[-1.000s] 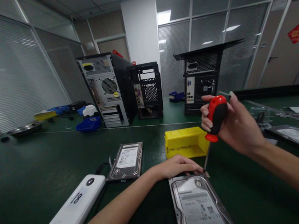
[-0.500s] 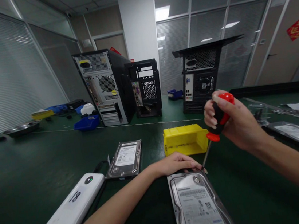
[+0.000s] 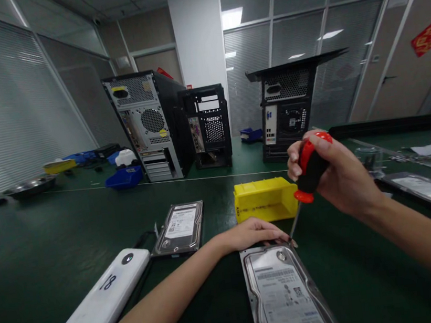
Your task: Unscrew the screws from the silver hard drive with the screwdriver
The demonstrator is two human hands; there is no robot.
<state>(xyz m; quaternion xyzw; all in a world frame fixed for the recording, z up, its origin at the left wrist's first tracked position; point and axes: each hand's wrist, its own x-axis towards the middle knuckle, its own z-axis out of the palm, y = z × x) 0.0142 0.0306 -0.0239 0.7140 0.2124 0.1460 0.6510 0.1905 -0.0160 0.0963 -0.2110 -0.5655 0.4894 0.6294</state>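
Note:
A silver hard drive point(image 3: 284, 295) with a printed label lies on the green table at the front. My left hand point(image 3: 251, 233) is closed at its far edge, with the fingers against the drive near its far right corner. The undersides of those fingers are hidden. In my right hand point(image 3: 331, 167) is a screwdriver point(image 3: 310, 170) with a red and black handle, held tilted. Its shaft slants down to that same corner, where the tip meets the fingertips of my left hand. What lies right at the tip is too small to make out.
Behind the drive stands a yellow bin point(image 3: 264, 200) on its side. A second hard drive point(image 3: 182, 227) and a white power bank point(image 3: 92, 313) marked 18 lie at left. Computer cases point(image 3: 147, 128) stand at the back, near a blue bin point(image 3: 124, 177). At right lies a silver-topped device point(image 3: 429, 191).
The screwdriver handle has turned in my right hand, and its red stripe now faces another way. My left hand stays at the drive's far edge. The view has shifted slightly.

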